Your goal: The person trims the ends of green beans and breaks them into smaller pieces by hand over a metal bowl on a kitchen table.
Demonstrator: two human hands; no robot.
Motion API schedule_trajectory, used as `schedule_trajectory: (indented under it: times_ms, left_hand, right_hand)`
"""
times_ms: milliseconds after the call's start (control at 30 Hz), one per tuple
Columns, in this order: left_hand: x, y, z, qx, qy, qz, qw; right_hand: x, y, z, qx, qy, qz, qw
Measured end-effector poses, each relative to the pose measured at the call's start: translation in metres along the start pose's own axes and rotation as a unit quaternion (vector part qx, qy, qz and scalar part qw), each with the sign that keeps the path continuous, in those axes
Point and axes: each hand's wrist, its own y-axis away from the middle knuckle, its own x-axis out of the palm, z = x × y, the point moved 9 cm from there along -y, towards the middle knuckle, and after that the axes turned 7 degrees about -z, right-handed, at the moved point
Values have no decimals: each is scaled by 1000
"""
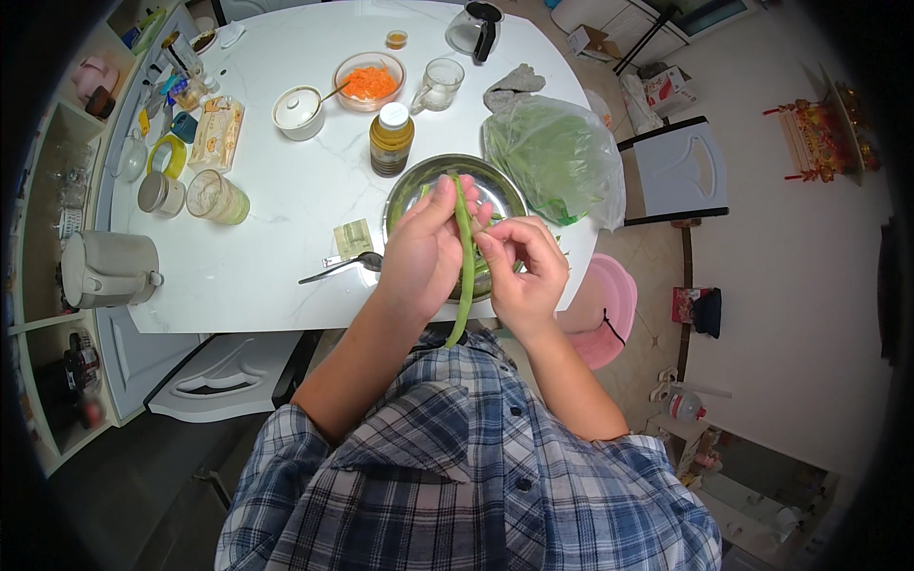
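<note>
A long flat green bean (pixel 465 264) hangs almost upright in front of me, its lower end reaching past the table edge. My left hand (pixel 428 243) grips it near the top between thumb and fingers. Close to the bean's right edge, my right hand (pixel 527 260) has thumb and forefinger pinched together. Anything thin between those fingertips is too small to make out. Beneath both hands sits a stainless steel bowl (pixel 505 178) with green pieces inside, partly hidden by the hands. To its right rests a clear plastic bag (pixel 553 153) with green contents.
Behind the bowl stand a white-capped bottle (pixel 392 143), a glass mug (pixel 438 86) and a bowl of shredded carrot (pixel 369 82). A black spoon (pixel 343 268) lies left of the bowl. A pink tub (pixel 614 307) is below the table's right edge. A pitcher (pixel 111 270) occupies the left corner.
</note>
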Motion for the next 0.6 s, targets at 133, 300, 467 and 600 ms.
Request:
schedule_trajectory:
  times_ms: [133, 300, 467, 600]
  left_hand:
    - [-1, -2, -5, 16, 6, -4, 1000]
    - [-8, -5, -10, 33, 26, -17, 999]
    - [-11, -8, -18, 64, 44, -24, 997]
    - [-12, -9, -23, 74, 52, -25, 996]
  right_hand:
    - [2, 3, -1, 4, 0, 6, 1000]
    - [6, 6, -2, 16, 5, 21, 1000]
    - [8, 9, -4, 31, 2, 27, 999]
    - [8, 13, -9, 45, 6, 35, 998]
